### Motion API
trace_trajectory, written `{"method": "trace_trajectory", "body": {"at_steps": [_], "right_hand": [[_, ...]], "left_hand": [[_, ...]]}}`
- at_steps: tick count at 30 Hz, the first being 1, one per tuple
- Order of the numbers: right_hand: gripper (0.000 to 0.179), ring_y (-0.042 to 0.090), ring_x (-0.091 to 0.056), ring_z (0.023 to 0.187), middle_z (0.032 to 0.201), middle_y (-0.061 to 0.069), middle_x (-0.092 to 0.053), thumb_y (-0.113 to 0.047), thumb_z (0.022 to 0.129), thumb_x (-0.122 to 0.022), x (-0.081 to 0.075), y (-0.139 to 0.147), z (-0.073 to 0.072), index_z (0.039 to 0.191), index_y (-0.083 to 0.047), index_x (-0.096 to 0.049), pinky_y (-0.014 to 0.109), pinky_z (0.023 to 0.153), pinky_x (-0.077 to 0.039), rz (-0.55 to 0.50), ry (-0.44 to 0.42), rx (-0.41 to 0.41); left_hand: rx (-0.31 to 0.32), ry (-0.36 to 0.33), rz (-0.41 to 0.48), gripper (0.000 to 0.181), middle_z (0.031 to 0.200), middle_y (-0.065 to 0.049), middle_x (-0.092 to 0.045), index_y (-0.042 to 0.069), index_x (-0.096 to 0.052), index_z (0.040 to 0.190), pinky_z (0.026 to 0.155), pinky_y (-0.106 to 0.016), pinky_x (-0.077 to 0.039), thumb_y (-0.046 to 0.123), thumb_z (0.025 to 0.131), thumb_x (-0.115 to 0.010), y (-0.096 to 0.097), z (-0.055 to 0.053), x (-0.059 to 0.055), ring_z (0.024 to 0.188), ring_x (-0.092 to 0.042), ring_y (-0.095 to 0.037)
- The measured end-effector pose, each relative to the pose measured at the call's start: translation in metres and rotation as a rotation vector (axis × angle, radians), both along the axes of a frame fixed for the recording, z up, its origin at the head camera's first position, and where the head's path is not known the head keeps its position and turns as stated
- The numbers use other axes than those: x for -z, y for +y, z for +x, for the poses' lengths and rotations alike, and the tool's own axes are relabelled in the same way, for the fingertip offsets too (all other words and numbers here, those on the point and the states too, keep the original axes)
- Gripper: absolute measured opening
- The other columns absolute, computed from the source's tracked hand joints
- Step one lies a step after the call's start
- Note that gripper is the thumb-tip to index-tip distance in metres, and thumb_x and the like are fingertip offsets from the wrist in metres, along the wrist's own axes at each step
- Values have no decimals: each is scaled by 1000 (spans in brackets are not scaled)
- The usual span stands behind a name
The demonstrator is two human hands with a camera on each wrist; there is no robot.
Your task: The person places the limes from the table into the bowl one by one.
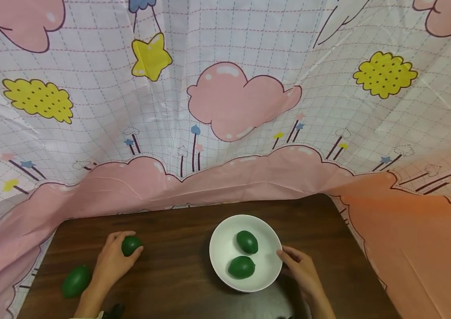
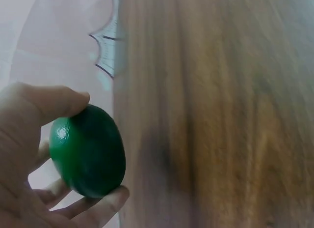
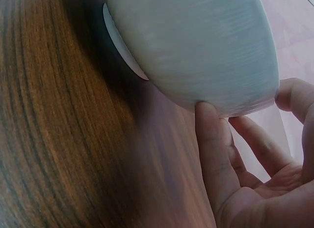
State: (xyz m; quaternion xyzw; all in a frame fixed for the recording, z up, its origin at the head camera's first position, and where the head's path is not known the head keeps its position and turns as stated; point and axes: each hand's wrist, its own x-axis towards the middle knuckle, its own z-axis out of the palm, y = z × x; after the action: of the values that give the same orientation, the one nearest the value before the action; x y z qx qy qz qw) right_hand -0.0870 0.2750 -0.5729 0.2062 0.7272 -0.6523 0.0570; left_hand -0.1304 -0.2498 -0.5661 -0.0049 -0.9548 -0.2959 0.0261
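Observation:
My left hand [image 1: 115,261] grips a smooth green lime [image 1: 131,245] between thumb and fingers, over the left part of the table. In the left wrist view this lime [image 2: 88,150] has its glossy side toward the thumb. Beside the left forearm lies another green lime [image 1: 76,281]. My right hand [image 1: 301,268] holds the white bowl [image 1: 225,235] at its right side, thumb at the rim. The right wrist view shows fingertips [image 3: 206,112] against the bowl's outer wall [image 3: 196,46]. Two limes, an upper one [image 1: 247,242] and a lower one [image 1: 241,267], lie inside the bowl.
The dark wooden table [image 1: 169,266] ends at the back against a patterned cloth [image 1: 233,186] with pink clouds, which also hangs along both sides. A small dark object [image 1: 114,311] shows at the bottom edge near the left wrist.

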Motion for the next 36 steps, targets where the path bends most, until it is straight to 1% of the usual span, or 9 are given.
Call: {"method": "trace_trajectory", "body": {"at_steps": [2,5,11,14,19,22,28,32,36], "right_hand": [[52,18,-76,98,128,18,-73,-28,99,-76,0,-3,-3,137,7,-65,37,80,-67,-5,10,-13],[52,16,-75,97,127,16,-72,-28,100,-76,-2,-4,-2,137,6,-65,36,80,-67,4,1,-16],[59,13,-74,100,131,14,-71,-35,100,-75,-4,14,7,141,5,-63,35,83,-67,61,-45,-21],[58,14,-74,99,130,14,-72,-34,100,-75,-4,13,5,140,6,-63,35,82,-67,48,-31,-27],[51,17,-76,97,126,16,-73,-26,100,-75,-3,0,-2,137,8,-65,37,81,-67,-8,11,-28],[48,19,-76,98,125,18,-73,-25,100,-75,-4,-6,-4,135,8,-66,37,80,-67,-11,23,-20],[50,22,-75,102,127,19,-73,-28,99,-77,-3,-5,-5,134,7,-67,40,81,-68,1,13,-22],[50,22,-76,100,125,17,-74,-28,99,-77,-2,-6,-5,135,5,-67,39,81,-68,-4,4,-13],[48,19,-76,96,124,17,-74,-26,99,-76,-3,-7,-5,134,6,-67,38,81,-67,-3,7,-4]], "left_hand": [[-6,5,32,58,146,-34,-49,8,-60,143,84,-62,-62,33,94,-81,1,3,-5,113,-67,-52],[-16,-9,77,59,146,-31,-51,12,-61,143,87,-63,-62,39,95,-80,3,5,-9,116,-67,-50],[-6,-66,175,60,148,-29,-54,18,-61,144,86,-54,-64,49,95,-77,23,3,0,116,-69,-44],[-2,-68,204,59,149,-30,-54,18,-61,143,85,-52,-65,49,96,-77,25,5,-2,114,-70,-42],[-4,-57,217,57,148,-29,-54,18,-62,142,82,-47,-66,48,96,-77,21,9,-11,112,-71,-39],[12,-46,215,58,147,-28,-55,17,-62,142,82,-47,-66,48,96,-77,21,9,-13,113,-70,-40],[45,-42,202,56,146,-26,-55,18,-63,140,84,-46,-65,45,94,-80,30,8,-18,113,-69,-38],[59,-33,198,55,145,-26,-55,18,-63,140,85,-49,-65,41,94,-81,36,9,-20,114,-69,-40],[65,-25,220,54,145,-25,-55,18,-63,139,85,-50,-66,40,94,-82,41,11,-22,114,-69,-40]]}}
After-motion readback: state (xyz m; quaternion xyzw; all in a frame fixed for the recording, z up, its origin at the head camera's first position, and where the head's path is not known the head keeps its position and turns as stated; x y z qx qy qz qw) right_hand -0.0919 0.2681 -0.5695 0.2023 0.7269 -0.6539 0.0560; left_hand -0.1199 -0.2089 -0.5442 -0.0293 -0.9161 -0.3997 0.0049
